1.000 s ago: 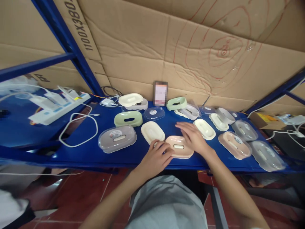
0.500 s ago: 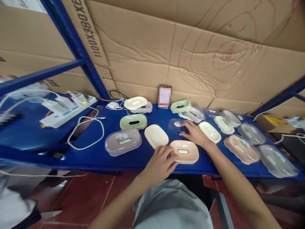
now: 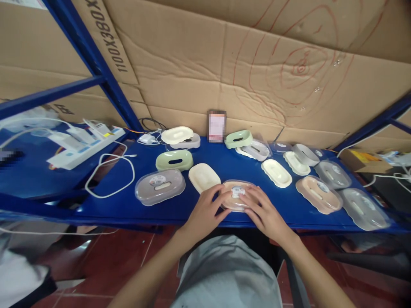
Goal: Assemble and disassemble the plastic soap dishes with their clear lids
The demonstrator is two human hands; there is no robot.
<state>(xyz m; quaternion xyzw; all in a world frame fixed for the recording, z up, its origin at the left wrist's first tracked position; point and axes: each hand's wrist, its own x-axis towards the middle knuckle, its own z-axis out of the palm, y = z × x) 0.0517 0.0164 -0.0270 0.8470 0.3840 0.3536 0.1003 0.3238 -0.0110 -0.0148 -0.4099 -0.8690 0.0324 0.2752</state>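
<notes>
your left hand (image 3: 205,211) and right hand (image 3: 265,214) press together on the clear lid (image 3: 238,191) seated over the pink soap dish (image 3: 236,203), at the front edge of the blue shelf (image 3: 180,205). fingers lie flat on it, not clamped. risk noted: the dish sits close to the shelf lip, so uneven pressure could tip it off. the cream tray (image 3: 204,177) lies just beside your left fingers and could be nudged.

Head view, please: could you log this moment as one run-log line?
left hand: steadies pink soap dish | right hand: on clear lid seated over it | site: blue shelf front edge | neighbour: cream tray left
</notes>
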